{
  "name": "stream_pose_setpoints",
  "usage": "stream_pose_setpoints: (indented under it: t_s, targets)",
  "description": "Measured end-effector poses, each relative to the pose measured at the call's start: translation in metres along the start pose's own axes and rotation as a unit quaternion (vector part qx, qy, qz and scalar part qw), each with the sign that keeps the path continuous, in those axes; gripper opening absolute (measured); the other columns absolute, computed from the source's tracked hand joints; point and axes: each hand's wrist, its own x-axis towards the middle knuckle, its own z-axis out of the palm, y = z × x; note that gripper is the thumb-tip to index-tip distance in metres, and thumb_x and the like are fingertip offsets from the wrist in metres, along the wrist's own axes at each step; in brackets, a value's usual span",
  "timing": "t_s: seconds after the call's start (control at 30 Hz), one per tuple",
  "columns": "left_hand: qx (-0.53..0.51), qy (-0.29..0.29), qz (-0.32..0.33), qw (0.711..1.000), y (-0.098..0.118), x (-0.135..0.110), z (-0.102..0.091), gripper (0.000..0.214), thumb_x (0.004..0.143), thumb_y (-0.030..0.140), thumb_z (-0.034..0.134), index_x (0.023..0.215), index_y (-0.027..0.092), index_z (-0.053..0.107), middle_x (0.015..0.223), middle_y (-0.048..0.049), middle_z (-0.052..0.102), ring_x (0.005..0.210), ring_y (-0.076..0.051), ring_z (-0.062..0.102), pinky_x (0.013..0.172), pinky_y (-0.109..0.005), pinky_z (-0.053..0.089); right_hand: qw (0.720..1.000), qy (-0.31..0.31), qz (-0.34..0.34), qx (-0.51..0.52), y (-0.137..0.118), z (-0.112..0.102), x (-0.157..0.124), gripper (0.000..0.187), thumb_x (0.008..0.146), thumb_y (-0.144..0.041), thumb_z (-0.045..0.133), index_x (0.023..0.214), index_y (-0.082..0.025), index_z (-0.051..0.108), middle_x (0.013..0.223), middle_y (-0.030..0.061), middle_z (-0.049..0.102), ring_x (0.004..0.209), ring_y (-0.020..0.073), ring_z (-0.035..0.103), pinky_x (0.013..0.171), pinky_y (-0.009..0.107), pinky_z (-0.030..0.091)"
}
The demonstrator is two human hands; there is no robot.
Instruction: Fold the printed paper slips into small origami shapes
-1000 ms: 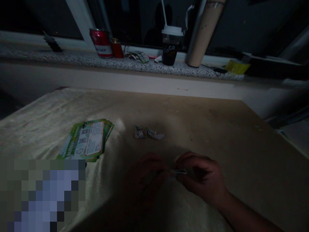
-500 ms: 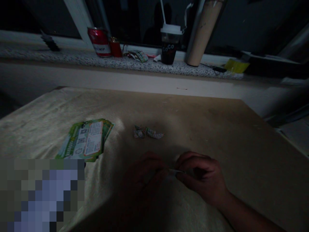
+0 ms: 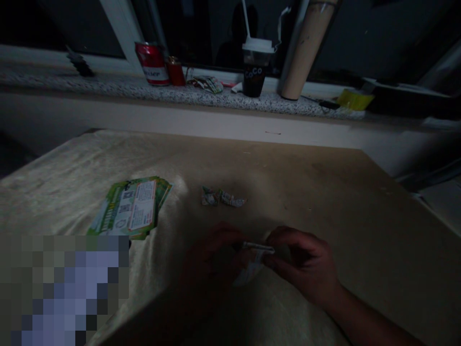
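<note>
While the two hands meet low in the centre of the head view, a small paper strip [image 3: 256, 248] sits pinched between them. Left hand [image 3: 212, 257], deep in shadow, has its fingertips closed on the strip's left end. Right hand [image 3: 304, 264] has thumb and forefinger narrowed on the right end, other fingers curled under. Strip runs roughly level from one set of fingertips to the other. A pale flap of it hangs down below, toward the person. Too dark to tell if the flap touches the surface [image 3: 342, 202]. Surface is tan, with a pale shiny cloth [image 3: 72, 178] over its left and near part, and both hands are above the cloth's right edge. Just past the hands, apart from them, two small folded paper pieces [image 3: 223, 198] lie side by side, about touching. Left of those is a slightly fanned stack of green flyers [image 3: 131, 209], well apart from the left hand. Beyond the surface, a speckled windowsill [image 3: 108, 86] carries a red can [image 3: 151, 62] with a smaller red container [image 3: 175, 72] just beside it. Also on it are a crumpled wrapper [image 3: 208, 84], a dark drink cup [image 3: 254, 72] with lid and straw, a tilted beige tube [image 3: 306, 48] and a yellow item [image 3: 355, 99].
</note>
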Motion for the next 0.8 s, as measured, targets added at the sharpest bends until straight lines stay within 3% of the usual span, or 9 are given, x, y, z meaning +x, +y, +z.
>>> stream_pose_setpoints:
  t_s: [0.33,0.5,0.6,0.8]
  targets:
    - [0.006,-0.012,-0.017,1.000,-0.0059,-0.0023,-0.0027,0.014,0.082,0.028,0.078,0.096,0.026,0.080,0.089,-0.0008,0.075,0.078,-0.018,0.070,0.075,-0.028,0.061,0.999,-0.014,-0.041,0.010,-0.0007,0.0009,0.0016,0.013,0.084,-0.020,0.085,0.095,-0.024,0.079,0.081,0.0046,0.079,0.071,0.0198,0.075,0.063,0.031,0.061]
    - [-0.010,0.011,-0.041,0.999,-0.0053,-0.0018,-0.0008,0.019,0.081,0.025,0.078,0.100,0.025,0.075,0.083,0.0007,0.073,0.073,-0.016,0.068,0.066,-0.024,0.058,0.999,-0.030,-0.037,0.008,-0.0006,0.0011,0.0034,0.008,0.085,-0.024,0.085,0.085,-0.022,0.078,0.072,0.0036,0.076,0.063,0.0180,0.071,0.056,0.029,0.058]
    - [-0.032,-0.016,-0.002,0.999,-0.0047,-0.0008,-0.0008,0.003,0.084,0.021,0.075,0.086,0.023,0.074,0.083,0.0004,0.073,0.070,-0.014,0.068,0.062,-0.021,0.056,0.998,-0.036,-0.045,0.007,-0.0015,0.0001,0.0040,0.008,0.085,-0.023,0.085,0.083,-0.021,0.077,0.072,0.0034,0.076,0.063,0.0177,0.071,0.056,0.029,0.058]
    - [-0.049,0.000,0.076,0.996,0.0022,-0.0003,-0.0033,0.020,0.085,0.011,0.075,0.090,0.030,0.079,0.095,0.0024,0.077,0.079,-0.013,0.073,0.075,-0.023,0.060,0.999,-0.016,-0.029,-0.018,-0.0030,-0.0013,0.0045,0.010,0.083,-0.024,0.087,0.090,-0.022,0.080,0.072,0.0030,0.078,0.061,0.0174,0.073,0.055,0.027,0.059]
